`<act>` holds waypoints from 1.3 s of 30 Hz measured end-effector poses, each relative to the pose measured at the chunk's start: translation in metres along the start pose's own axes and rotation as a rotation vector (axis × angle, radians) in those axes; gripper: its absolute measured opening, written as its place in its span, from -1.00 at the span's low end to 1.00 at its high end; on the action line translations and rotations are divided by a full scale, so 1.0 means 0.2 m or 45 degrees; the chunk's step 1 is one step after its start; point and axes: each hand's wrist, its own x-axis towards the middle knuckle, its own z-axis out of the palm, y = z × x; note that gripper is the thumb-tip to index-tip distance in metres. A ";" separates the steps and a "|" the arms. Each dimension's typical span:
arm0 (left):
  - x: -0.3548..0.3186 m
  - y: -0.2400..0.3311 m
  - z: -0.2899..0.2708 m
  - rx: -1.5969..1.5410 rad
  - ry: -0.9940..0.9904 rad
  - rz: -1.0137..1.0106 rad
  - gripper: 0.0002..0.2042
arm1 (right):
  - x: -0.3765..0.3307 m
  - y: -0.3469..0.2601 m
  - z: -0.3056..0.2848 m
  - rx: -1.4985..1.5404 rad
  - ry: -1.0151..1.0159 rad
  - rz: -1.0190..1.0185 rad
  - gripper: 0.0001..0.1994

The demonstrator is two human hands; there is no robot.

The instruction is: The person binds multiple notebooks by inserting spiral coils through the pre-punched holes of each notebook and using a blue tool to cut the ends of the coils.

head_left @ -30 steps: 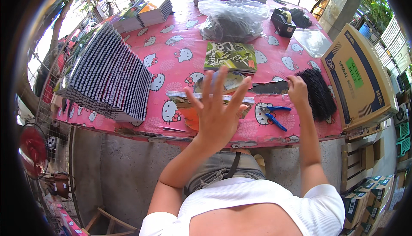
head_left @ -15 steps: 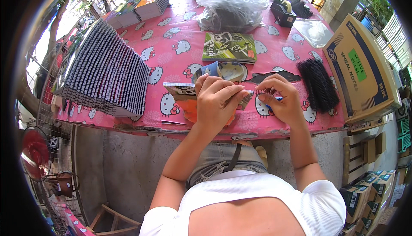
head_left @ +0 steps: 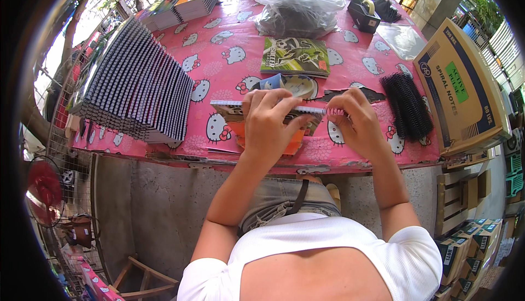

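My left hand (head_left: 269, 120) presses down on a thin notebook (head_left: 229, 108) lying flat near the front edge of the pink patterned table (head_left: 219, 71). An orange sheet (head_left: 284, 143) shows beneath that hand. My right hand (head_left: 355, 123) pinches the right end of the notebook's top edge, fingers closed on what looks like a black spiral coil; the coil itself is mostly hidden. A heap of loose black spiral coils (head_left: 406, 104) lies just right of my right hand.
A long slanted row of spiral notebooks (head_left: 131, 85) fills the table's left. A green-covered notebook (head_left: 295, 56), a round tin (head_left: 298, 85), a plastic bag of coils (head_left: 298, 8), a tape dispenser (head_left: 363, 13), a cardboard box (head_left: 462, 90) at right. A red fan (head_left: 44, 191) stands lower left.
My raised open left hand came down onto the notebook. My right hand moved left from the blue-handled pliers to the notebook's right end. The view tilted nearer the table.
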 end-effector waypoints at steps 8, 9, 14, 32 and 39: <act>-0.01 -0.01 0.01 0.038 -0.060 -0.033 -0.79 | 0.04 -0.06 0.01 -0.049 -0.277 0.125 -0.83; -0.02 -0.02 0.01 0.032 -0.064 -0.032 -0.79 | 0.05 -0.07 0.01 -0.045 -0.275 0.116 -0.83; -0.04 -0.01 -0.01 0.077 -0.048 -0.061 -0.80 | 0.04 -0.07 0.05 -0.152 -0.184 0.030 -0.81; -0.05 -0.02 -0.04 -0.111 0.088 -0.036 -0.61 | 0.28 0.62 0.52 -0.383 -0.621 -0.160 -0.59; -0.06 -0.07 0.01 -0.173 0.045 -0.007 -0.72 | 0.19 0.55 0.13 1.144 -0.323 -0.013 -0.72</act>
